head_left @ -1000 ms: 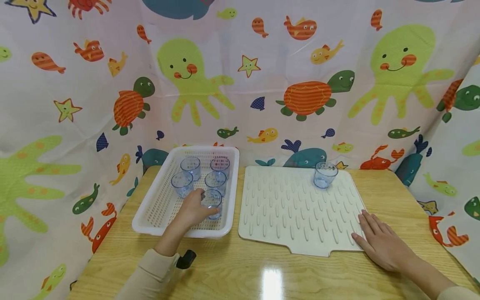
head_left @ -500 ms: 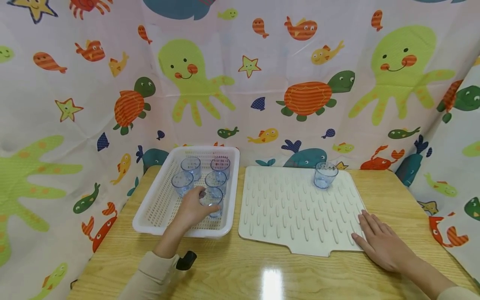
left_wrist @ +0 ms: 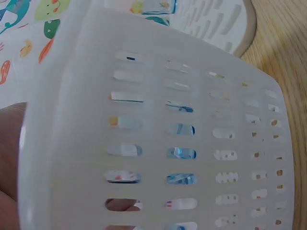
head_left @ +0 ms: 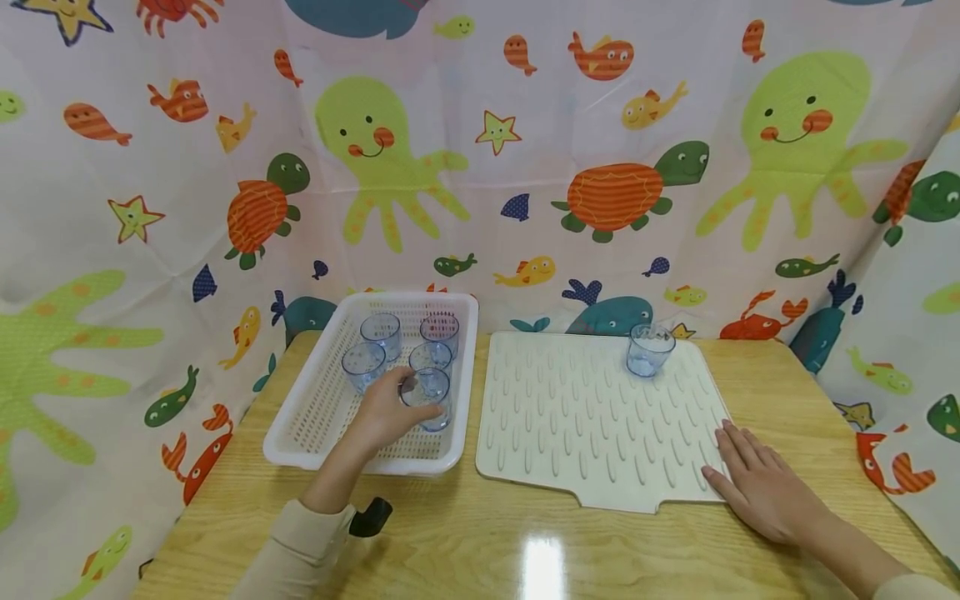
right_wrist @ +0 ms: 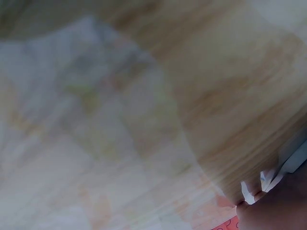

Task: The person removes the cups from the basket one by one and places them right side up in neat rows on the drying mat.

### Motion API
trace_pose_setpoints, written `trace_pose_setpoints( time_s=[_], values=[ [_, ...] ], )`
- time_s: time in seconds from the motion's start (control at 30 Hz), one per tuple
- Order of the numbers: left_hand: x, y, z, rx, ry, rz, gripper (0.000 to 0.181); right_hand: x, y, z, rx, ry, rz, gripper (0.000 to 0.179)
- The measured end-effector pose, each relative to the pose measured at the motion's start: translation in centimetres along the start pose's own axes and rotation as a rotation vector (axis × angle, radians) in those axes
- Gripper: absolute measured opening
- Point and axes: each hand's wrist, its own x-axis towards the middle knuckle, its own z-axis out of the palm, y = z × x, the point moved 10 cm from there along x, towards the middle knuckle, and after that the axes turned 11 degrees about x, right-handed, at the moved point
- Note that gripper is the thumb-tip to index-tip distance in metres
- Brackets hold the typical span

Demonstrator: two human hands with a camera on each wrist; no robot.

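Observation:
With thumb and fingers around its side, my left hand (head_left: 388, 411) grips a clear bluish glass (head_left: 435, 408) at the near right of the white plastic basket (head_left: 288, 454). Several similar glasses (head_left: 363, 367) stand behind it in the basket. In the left wrist view the perforated basket wall (left_wrist: 192, 110) hides most of the glass and hand. My right hand (head_left: 768, 483) lies flat, fingers straight, by the right edge of the cream drying mat (head_left: 585, 417). One more glass (head_left: 648, 354) stands upright at the back right of that mat. The right wrist view is mostly blurred.
Basket and mat sit side by side on a wooden table (head_left: 465, 542), with a narrow gap between them. A curtain printed with sea animals (head_left: 510, 208) closes off the back and both sides.
My left hand has raised the gripped glass slightly and shifted it a little to the right within the basket. The right hand has stayed in place.

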Motion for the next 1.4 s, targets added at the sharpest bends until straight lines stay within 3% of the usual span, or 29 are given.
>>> trace_pose_setpoints(
  time_s=[0.8,1.13,1.4],
  values=[
    [-0.2,0.6,-0.2,-0.122,-0.017,-0.022,0.088,-0.1,0.0,0.0,-0.005,-0.003,-0.002,0.085],
    [-0.1,1.6,-0.6,-0.214,-0.030,0.013,0.089,-0.1,-0.1,-0.1,-0.011,0.007,-0.011,0.085],
    [0.0,2.0,-1.1,-0.203,-0.027,0.007,0.089,-0.1,0.0,0.0,-0.011,0.003,-0.011,0.085]
  ],
)
